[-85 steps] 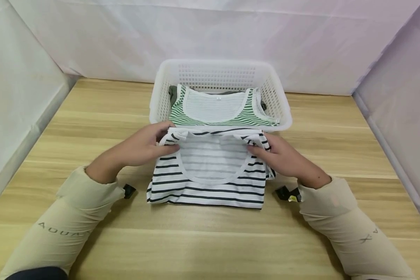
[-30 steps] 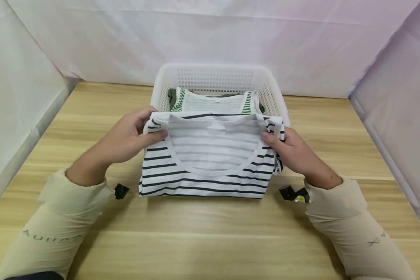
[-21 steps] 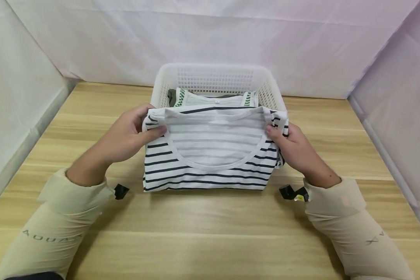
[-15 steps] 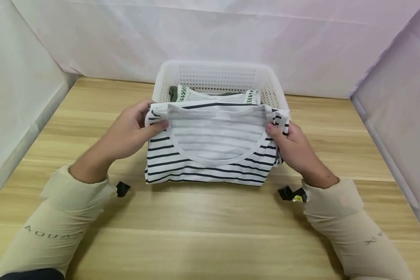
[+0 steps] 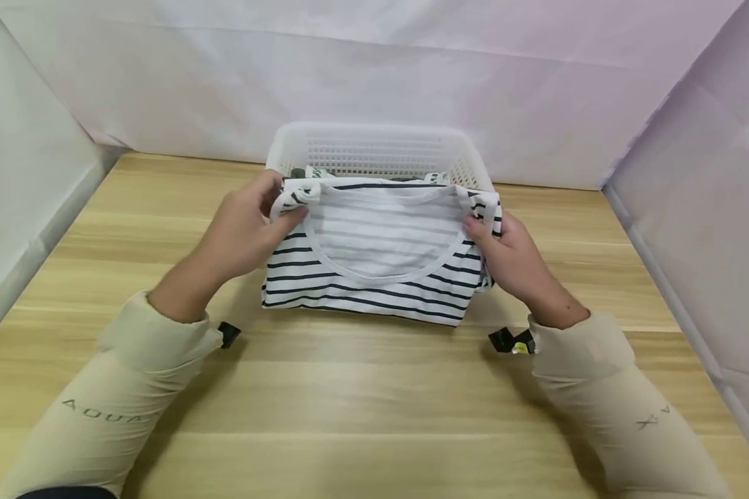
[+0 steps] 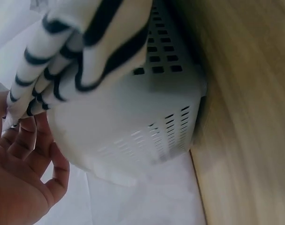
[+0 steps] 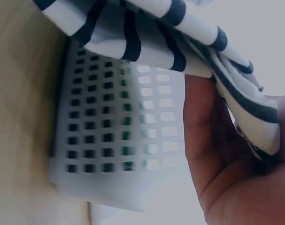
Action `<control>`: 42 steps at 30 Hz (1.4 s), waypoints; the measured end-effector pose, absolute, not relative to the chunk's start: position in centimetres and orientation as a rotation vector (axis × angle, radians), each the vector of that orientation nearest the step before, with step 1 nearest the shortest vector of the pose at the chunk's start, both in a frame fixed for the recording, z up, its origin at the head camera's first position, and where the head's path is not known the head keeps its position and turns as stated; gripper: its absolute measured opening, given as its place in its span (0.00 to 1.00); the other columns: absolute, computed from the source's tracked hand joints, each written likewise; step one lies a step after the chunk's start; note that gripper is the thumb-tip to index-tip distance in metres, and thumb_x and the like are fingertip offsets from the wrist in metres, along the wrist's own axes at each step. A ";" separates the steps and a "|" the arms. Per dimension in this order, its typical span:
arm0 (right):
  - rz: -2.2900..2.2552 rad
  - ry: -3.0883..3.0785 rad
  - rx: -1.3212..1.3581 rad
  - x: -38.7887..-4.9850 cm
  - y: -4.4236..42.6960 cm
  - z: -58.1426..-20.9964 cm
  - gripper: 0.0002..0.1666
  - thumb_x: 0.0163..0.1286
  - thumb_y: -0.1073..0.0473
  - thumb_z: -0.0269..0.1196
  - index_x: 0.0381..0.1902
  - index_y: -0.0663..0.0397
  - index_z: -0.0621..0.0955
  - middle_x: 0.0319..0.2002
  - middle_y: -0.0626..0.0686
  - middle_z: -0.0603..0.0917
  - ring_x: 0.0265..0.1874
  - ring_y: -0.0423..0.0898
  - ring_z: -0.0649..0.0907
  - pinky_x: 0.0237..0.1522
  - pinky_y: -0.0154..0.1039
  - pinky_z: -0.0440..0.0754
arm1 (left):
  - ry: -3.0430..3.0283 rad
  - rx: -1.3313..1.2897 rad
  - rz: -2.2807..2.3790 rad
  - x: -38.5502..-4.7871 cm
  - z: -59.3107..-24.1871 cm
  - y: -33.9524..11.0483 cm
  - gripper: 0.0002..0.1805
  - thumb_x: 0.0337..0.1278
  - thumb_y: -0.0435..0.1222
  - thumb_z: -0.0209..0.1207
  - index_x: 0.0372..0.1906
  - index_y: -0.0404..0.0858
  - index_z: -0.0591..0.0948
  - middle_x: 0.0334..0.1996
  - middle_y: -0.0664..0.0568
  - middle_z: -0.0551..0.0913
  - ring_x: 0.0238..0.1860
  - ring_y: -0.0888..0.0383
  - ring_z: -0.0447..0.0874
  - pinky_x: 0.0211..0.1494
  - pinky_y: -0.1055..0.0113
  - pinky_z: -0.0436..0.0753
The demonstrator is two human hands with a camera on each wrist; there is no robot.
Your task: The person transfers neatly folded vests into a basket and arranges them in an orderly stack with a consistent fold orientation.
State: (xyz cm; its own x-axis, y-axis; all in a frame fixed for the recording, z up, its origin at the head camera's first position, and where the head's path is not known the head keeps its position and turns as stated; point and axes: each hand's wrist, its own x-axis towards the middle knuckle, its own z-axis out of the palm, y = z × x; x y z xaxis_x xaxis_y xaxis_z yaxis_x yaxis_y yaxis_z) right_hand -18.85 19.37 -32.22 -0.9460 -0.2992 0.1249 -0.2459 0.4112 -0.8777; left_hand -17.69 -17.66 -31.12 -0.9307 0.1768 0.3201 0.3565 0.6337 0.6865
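Observation:
Both hands hold a folded white tank top with black stripes by its shoulder corners. My left hand pinches the left corner, thumb in front and fingers behind. At the other corner my right hand grips the cloth the same way. The top hangs across the front of a white plastic basket, its upper edge over the near rim. Inside the basket, only scraps of a green-striped top show behind it. The right wrist view shows the striped cloth above the basket's perforated wall.
The basket stands on a wooden table near the back, close to a white cloth wall. White panels flank the table left and right. Small black devices stick out at the sleeve cuffs.
The striped top has been raised off the table and moved forward, from in front of the basket to over its near rim. It now covers most of the green-striped top. Both hands keep their hold.

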 end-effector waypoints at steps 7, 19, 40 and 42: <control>-1.467 2.664 -0.515 -19.9 19.5 -29.6 0.31 0.78 0.40 0.49 0.70 0.50 0.69 0.42 0.59 0.85 0.33 0.46 0.89 0.33 0.42 0.88 | -2.737 -0.490 -1.142 -19.1 -28.9 -17.5 0.16 0.68 0.40 0.60 0.53 0.36 0.73 0.44 0.46 0.81 0.39 0.51 0.82 0.36 0.68 0.79; -1.435 2.728 -0.373 -24.9 18.7 -27.3 0.31 0.73 0.39 0.59 0.65 0.49 0.73 0.44 0.53 0.83 0.34 0.44 0.87 0.34 0.38 0.87 | -2.809 -0.339 -1.193 -22.3 -27.8 -17.3 0.18 0.72 0.46 0.55 0.54 0.39 0.69 0.50 0.45 0.79 0.43 0.48 0.79 0.45 0.57 0.78; -0.905 2.884 -0.405 -30.5 17.6 -30.5 0.22 0.77 0.44 0.54 0.58 0.54 0.73 0.46 0.56 0.78 0.38 0.50 0.79 0.37 0.42 0.79 | -2.987 -0.215 -1.066 -27.2 -30.4 -17.2 0.19 0.73 0.47 0.53 0.54 0.36 0.71 0.43 0.44 0.77 0.42 0.51 0.76 0.41 0.60 0.77; -0.891 2.896 -0.411 -30.6 17.5 -30.7 0.22 0.77 0.45 0.54 0.57 0.54 0.72 0.45 0.56 0.78 0.39 0.51 0.79 0.38 0.43 0.78 | -3.003 -0.230 -1.018 -27.3 -30.6 -17.2 0.18 0.73 0.46 0.53 0.54 0.37 0.71 0.42 0.44 0.76 0.40 0.51 0.75 0.39 0.60 0.76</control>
State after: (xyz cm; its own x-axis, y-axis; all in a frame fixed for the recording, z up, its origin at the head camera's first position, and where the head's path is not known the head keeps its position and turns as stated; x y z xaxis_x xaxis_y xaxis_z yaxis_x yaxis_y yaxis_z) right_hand -30.65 17.51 -30.75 -0.9605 -0.2784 -0.0016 -0.2294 0.7944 -0.5625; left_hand -27.27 -17.23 -30.56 -0.9888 0.1488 0.0107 0.1246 0.7847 0.6072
